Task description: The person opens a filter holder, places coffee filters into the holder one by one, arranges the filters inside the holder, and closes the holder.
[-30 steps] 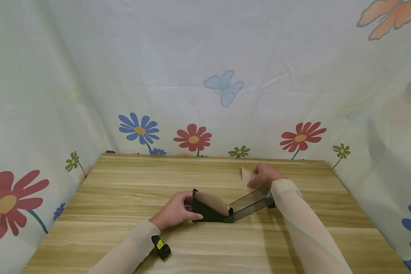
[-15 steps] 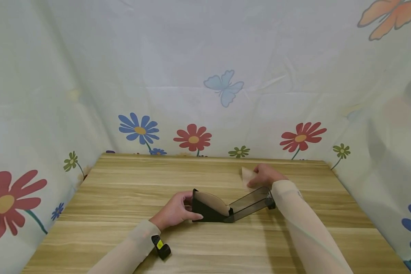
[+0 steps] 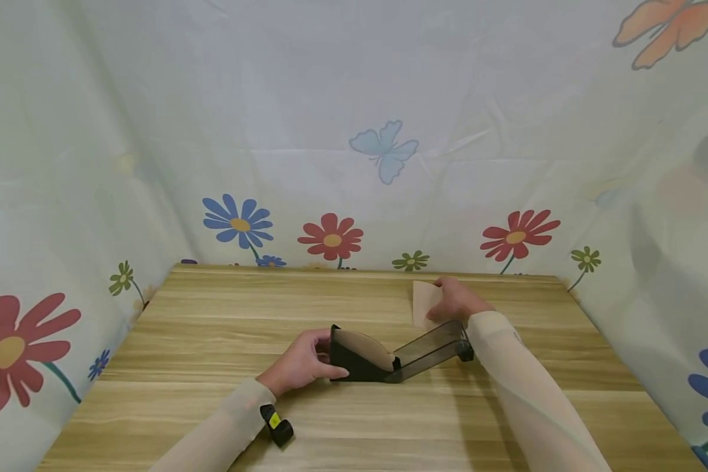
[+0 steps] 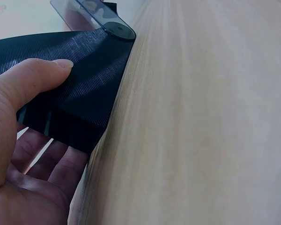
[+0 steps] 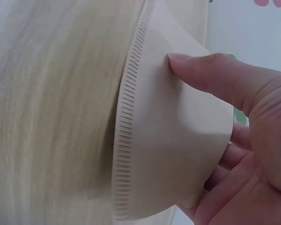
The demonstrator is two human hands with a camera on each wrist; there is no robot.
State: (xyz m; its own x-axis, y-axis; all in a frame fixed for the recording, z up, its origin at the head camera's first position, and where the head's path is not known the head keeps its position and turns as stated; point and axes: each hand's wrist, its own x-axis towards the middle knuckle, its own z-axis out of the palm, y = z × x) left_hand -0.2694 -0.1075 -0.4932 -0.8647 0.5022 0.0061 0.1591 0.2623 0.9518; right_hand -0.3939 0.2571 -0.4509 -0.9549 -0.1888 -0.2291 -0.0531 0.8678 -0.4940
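My left hand (image 3: 301, 364) grips the left end of a black coffee filter holder (image 3: 356, 366) on the table, thumb on its near side and fingers behind. In the left wrist view the thumb lies flat on the ribbed side of the holder (image 4: 84, 84). Its smoky clear lid (image 3: 431, 351) is swung open to the right. Tan paper filters (image 3: 366, 347) stand inside. Beyond the lid, my right hand (image 3: 460, 300) pinches a loose paper coffee filter (image 3: 423, 305). A crimped seam runs along the edge of this filter (image 5: 154, 126) in the right wrist view, thumb on its face.
The wood-grain table (image 3: 242, 308) reaches back to a white curtain (image 3: 307, 131) printed with flowers and butterflies, which also hangs on both sides. A black strap with a yellow mark (image 3: 277, 425) is on the left wrist. The right forearm passes beside the lid's end.
The paper filter in my right hand has turned and shifted slightly up and left, showing more of its face. The left hand and the holder have stayed in place.
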